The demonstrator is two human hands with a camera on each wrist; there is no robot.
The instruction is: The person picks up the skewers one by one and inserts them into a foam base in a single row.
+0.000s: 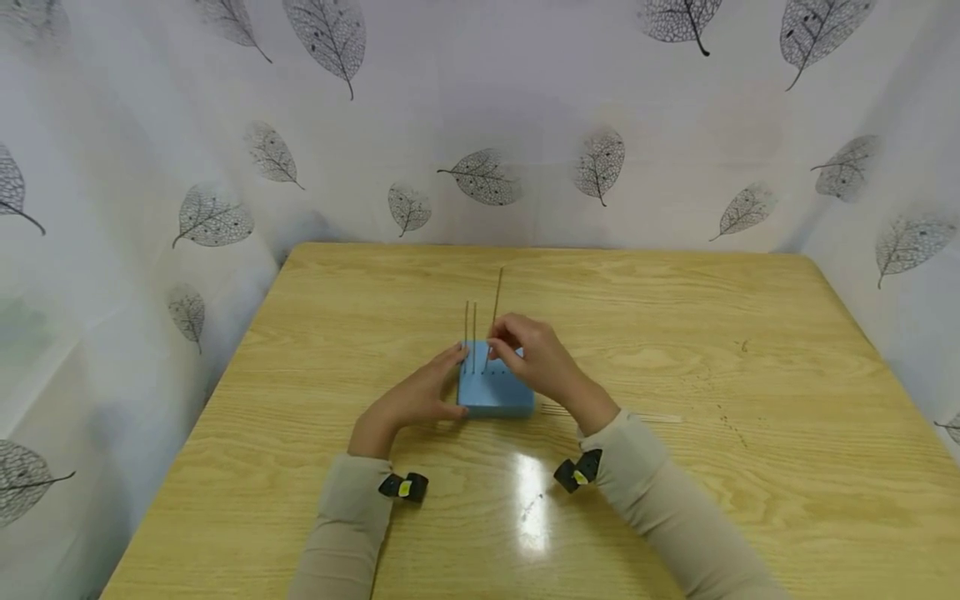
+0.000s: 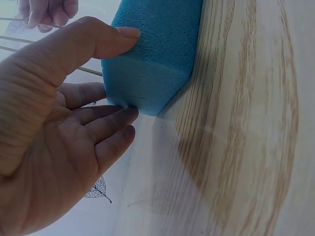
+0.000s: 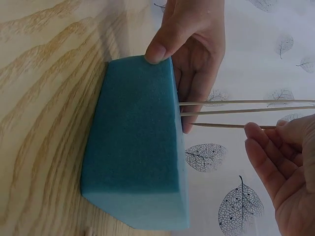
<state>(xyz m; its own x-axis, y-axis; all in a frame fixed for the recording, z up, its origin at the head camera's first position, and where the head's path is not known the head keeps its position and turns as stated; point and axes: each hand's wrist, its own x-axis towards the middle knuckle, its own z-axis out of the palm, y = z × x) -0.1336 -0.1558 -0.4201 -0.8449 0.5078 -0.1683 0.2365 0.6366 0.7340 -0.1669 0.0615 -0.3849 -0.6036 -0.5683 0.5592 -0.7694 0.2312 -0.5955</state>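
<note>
From where I stand, a blue foam block (image 1: 495,396) sits on the wood-grained table (image 1: 315,333), in front of the person. Their left hand (image 1: 423,392) holds its left end, the thumb laid on the near face and the fingers set at the end and far side, so the grip is gentle but closed about that end. Along the top runs a row of small holes (image 1: 503,372); in the two leftmost, a pair of thin wooden skewers (image 1: 474,333) stands upright, close together. The right hand (image 1: 543,358) is over the block, thumb and forefinger pinching a third skewer (image 1: 498,292) partway along its length. That one leans slightly to the right at its upper end, and its pointed tip (image 3: 194,124) is right by the next hole along; whether it touches the foam I can't tell. More loose skewers (image 1: 652,417) lie side by side on the tabletop, just right of the block and partly beneath the right wrist. Both arms wear beige sleeves (image 1: 675,500), with a small black device (image 1: 405,487) at each wrist. Behind the table hangs a pale curtain (image 1: 525,83) printed with dark, veined leaves, and glare (image 1: 531,500) shines on the wood between the forearms.
</note>
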